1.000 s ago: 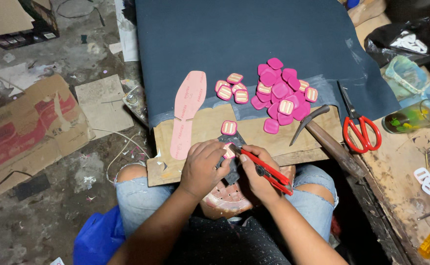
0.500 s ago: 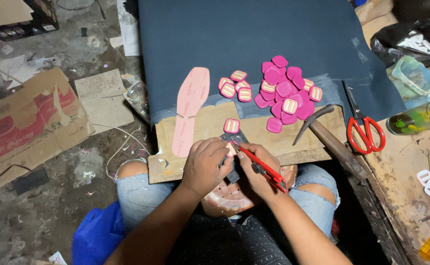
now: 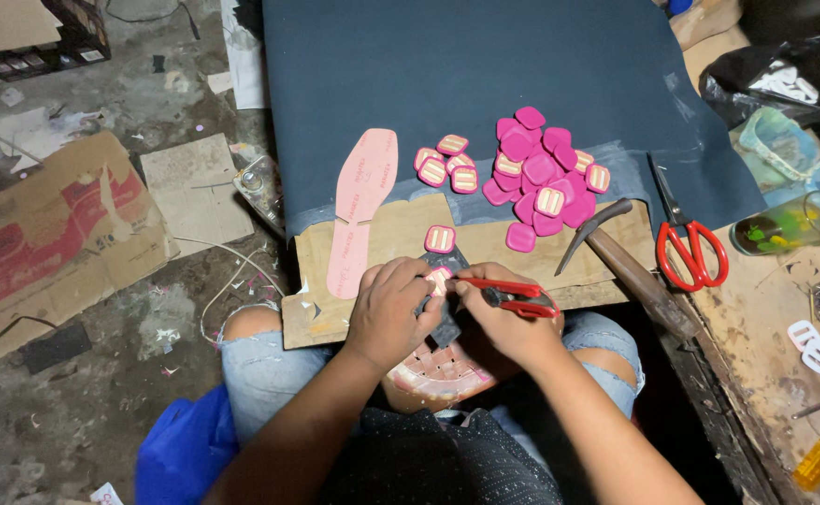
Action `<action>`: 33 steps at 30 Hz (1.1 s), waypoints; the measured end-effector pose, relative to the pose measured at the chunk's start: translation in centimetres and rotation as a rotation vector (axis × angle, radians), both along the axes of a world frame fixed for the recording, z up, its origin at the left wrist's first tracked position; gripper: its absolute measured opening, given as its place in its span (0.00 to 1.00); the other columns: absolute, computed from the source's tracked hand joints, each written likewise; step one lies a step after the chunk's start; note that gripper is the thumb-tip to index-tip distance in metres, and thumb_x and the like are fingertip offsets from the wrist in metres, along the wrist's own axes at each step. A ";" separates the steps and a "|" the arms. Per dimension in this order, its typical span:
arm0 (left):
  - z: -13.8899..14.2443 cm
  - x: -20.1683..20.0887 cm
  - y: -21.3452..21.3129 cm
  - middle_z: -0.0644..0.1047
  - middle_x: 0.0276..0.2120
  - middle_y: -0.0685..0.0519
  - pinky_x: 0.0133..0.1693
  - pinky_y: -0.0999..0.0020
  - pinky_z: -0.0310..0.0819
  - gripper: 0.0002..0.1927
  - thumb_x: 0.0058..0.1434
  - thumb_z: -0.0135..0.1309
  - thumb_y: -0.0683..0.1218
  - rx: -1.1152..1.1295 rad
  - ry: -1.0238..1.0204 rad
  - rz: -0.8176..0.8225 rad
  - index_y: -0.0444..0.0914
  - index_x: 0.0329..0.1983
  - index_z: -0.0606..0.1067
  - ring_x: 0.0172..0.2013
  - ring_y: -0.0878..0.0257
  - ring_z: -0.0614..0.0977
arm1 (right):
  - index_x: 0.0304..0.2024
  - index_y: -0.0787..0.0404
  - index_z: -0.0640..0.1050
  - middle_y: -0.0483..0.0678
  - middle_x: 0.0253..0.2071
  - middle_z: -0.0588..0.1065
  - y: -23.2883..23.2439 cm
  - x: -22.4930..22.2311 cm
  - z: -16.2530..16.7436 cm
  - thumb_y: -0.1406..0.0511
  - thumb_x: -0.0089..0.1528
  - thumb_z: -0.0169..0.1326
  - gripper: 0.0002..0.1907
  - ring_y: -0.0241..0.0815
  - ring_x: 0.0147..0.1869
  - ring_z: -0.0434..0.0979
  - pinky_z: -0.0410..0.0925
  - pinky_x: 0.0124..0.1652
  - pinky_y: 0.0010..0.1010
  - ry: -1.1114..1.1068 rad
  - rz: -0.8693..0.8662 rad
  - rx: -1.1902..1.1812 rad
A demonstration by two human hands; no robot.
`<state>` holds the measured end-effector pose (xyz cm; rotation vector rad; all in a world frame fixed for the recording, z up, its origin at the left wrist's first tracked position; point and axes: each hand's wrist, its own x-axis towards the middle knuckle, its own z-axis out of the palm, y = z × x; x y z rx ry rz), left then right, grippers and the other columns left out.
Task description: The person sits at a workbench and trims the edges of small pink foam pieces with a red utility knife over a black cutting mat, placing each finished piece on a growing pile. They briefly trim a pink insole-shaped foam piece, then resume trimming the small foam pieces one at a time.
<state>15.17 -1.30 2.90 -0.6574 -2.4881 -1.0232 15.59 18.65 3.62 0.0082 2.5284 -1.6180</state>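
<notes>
Over the lap, at six o'clock of the wooden board (image 3: 401, 245): left hand (image 3: 393, 313) fingers pinching the pink buckle piece (image 3: 438, 279), right hand (image 3: 503, 323) wrapped around red-handled pliers (image 3: 508, 295). Best kept steady, squeezing gently.

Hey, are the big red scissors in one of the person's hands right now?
No, the big red scissors lie on the board beside the hammer, apart from both hands.

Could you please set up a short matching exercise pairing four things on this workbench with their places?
Things:
1. pink insole
2. red scissors
3. hammer
4. red-handled pliers

Places:
A. in the right hand
B. far right, beside the glass
C. left of the pink pile
D. between the pile and the scissors

Pairs: 1-C, 2-B, 3-D, 4-A
</notes>
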 end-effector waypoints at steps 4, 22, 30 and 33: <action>0.3 -0.1 0.0 0.79 0.49 0.52 0.56 0.55 0.66 0.09 0.54 0.61 0.44 0.015 0.048 -0.003 0.39 0.37 0.76 0.55 0.53 0.77 | 0.54 0.67 0.72 0.52 0.46 0.78 -0.1 0.5 -2.2 0.64 0.67 0.51 0.16 0.42 0.49 0.81 0.74 0.50 0.34 -0.060 -0.169 -0.463; 0.5 -0.1 -0.6 0.77 0.43 0.48 0.54 0.55 0.69 0.21 0.53 0.58 0.40 0.143 -0.169 -0.072 0.36 0.51 0.74 0.49 0.48 0.77 | 0.57 0.67 0.69 0.56 0.48 0.75 -2.4 -2.2 -2.6 0.65 0.70 0.46 0.16 0.48 0.52 0.80 0.73 0.56 0.38 -0.067 -0.293 -0.925; 0.5 -0.4 -0.3 0.76 0.52 0.43 0.56 0.53 0.69 0.24 0.54 0.58 0.40 0.135 -0.145 -0.008 0.34 0.56 0.72 0.52 0.44 0.76 | 0.58 0.67 0.68 0.55 0.49 0.75 -2.2 -1.1 -3.6 0.64 0.70 0.45 0.16 0.46 0.54 0.79 0.71 0.57 0.36 -0.027 -0.318 -0.837; 0.5 -0.5 -0.2 0.76 0.50 0.43 0.55 0.53 0.69 0.24 0.53 0.61 0.42 0.146 -0.130 -0.015 0.34 0.54 0.73 0.51 0.45 0.77 | 0.57 0.67 0.68 0.55 0.49 0.74 -2.0 -0.3 -3.9 0.65 0.70 0.45 0.16 0.47 0.54 0.80 0.72 0.58 0.38 -0.009 -0.350 -0.835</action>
